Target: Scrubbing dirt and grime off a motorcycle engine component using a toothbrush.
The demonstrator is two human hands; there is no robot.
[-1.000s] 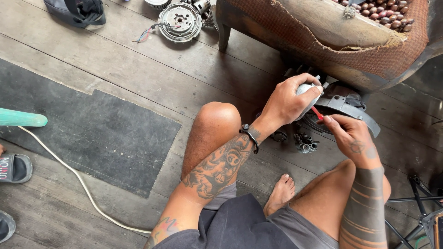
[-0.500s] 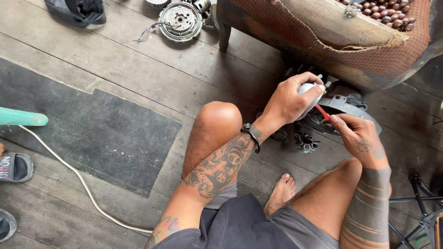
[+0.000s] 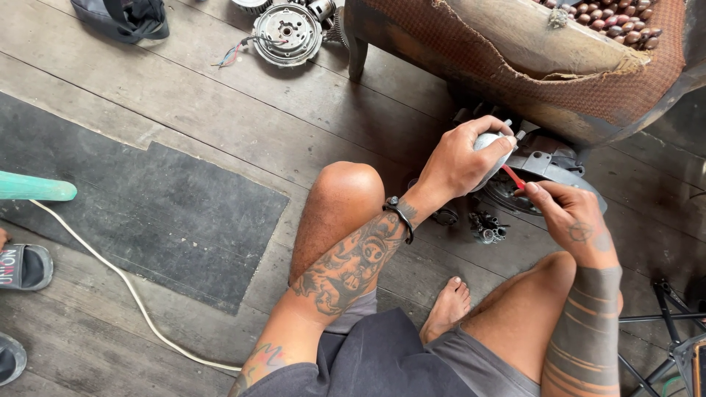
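Left hand (image 3: 460,158) clenched around a small grey metal part (image 3: 491,145), right hand (image 3: 570,220) just beside it pinching a red-handled tool (image 3: 512,176), above a wooden floor (image 3: 220,110).

This looks like an informal repair workshop set up on the floor of a home; the worn, dark wooden plank floor (image 3: 184,110) is strewn with machine parts; a round silver metal motor plate with coloured wires (image 3: 287,33) lies near a grey curved metal cover (image 3: 548,165) and small greasy metal fittings (image 3: 487,226); a dark rubber mat (image 3: 140,198) and a white cable (image 3: 132,294) cross the boards; a torn brown woven seat (image 3: 515,59) and dark sandals (image 3: 22,266) suggest a lived-in place.
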